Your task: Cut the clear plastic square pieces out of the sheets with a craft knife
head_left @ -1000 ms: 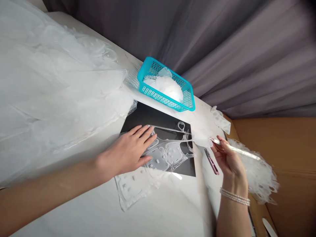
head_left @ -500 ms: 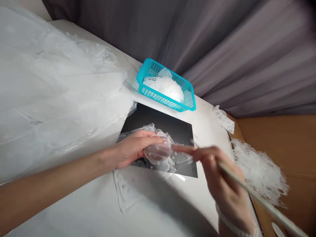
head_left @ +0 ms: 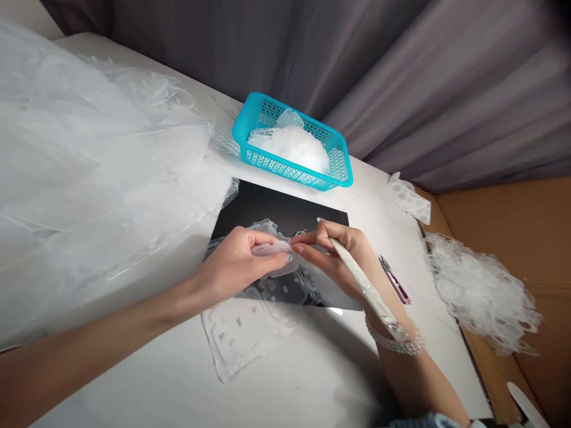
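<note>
Over the black mat (head_left: 276,199), my left hand (head_left: 236,258) is closed on a thin translucent plastic piece (head_left: 284,272) between thumb and fingers. My right hand (head_left: 345,252) meets it from the right, thumb and forefinger pinched at the piece's edge. A long tool with a whitish handle (head_left: 363,282) is tucked in that hand, its handle running back over the wrist and its thin tip pointing away; its exact kind is unclear. Beneath the hands, clear sheets with cut-out shapes (head_left: 241,339) lie on the mat and over its near edge.
Beyond the mat stands a turquoise basket (head_left: 292,172) holding translucent pieces (head_left: 301,148). A large heap of translucent film (head_left: 102,172) covers the left side. Pink-handled snips (head_left: 395,279) lie at right. Plastic scraps (head_left: 484,291) hang at a cardboard box (head_left: 504,223); another scrap (head_left: 408,199) lies behind.
My right hand has come in from the right and turned, its fingers now at the piece's edge. My left hand has tilted the piece flatter. The snips have come into sight.
</note>
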### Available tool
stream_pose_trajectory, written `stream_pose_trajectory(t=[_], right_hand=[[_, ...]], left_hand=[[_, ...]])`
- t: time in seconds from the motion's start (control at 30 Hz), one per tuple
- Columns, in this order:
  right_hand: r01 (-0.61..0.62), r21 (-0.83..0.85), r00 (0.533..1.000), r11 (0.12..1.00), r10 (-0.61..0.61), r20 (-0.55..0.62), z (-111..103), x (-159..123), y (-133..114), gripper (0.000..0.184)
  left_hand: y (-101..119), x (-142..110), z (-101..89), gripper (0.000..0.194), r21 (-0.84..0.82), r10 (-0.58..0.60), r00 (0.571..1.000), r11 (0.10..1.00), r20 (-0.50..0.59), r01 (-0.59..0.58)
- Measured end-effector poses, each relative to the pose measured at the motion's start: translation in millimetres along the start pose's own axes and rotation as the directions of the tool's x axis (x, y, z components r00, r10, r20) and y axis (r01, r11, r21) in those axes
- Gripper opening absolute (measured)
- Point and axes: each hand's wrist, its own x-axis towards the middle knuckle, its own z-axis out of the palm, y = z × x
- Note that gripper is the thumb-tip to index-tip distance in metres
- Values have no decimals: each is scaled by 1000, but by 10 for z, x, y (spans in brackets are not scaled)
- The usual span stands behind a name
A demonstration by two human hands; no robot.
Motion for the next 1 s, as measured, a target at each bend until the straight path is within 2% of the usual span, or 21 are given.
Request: stream_pose_trajectory(t=[0.13, 0.33, 0.47, 0.53, 0.57, 0.67, 0.77, 0.9, 1.0], right_hand=[[51, -65, 997, 997, -55, -63, 46, -31, -11, 44], [106, -202, 980, 974, -137, -146, 117, -95, -52, 39], [51, -289, 966, 956, -121, -230, -69, 110, 257, 36], [2, -296, 954, 955, -91, -285, -238, 237, 457, 36], [-17, -303, 951, 953, -78, -299, -320, 285, 531, 35], [-10, -350, 953, 937, -97, -287, -464, 324, 558, 33], [43, -315, 949, 948, -137, -284, -387, 223, 325, 37], [112, 28, 976, 993, -104, -191, -101, 52, -2, 46], [134, 192, 984, 972, -107, -144, 41, 2, -55, 51]], left_hand=[[40, -43, 16, 28, 118, 60, 998, 992, -35, -55], [66, -114, 96, 20, 50, 152, 974, 988, -166, -146], [79, -106, 33, 16, -13, 161, 919, 984, -360, -178], [86, -74, -32, 22, -111, 135, 886, 973, -444, -204], [90, -55, -62, 25, -177, 111, 883, 961, -455, -212], [96, -8, -105, 27, -383, 33, 925, 904, -379, -189], [91, 5, -87, 23, -503, -7, 964, 854, -264, -132], [86, -16, -64, 19, -560, 8, 988, 823, -151, -92], [94, -35, -65, 18, -568, 28, 994, 819, -107, -84]])
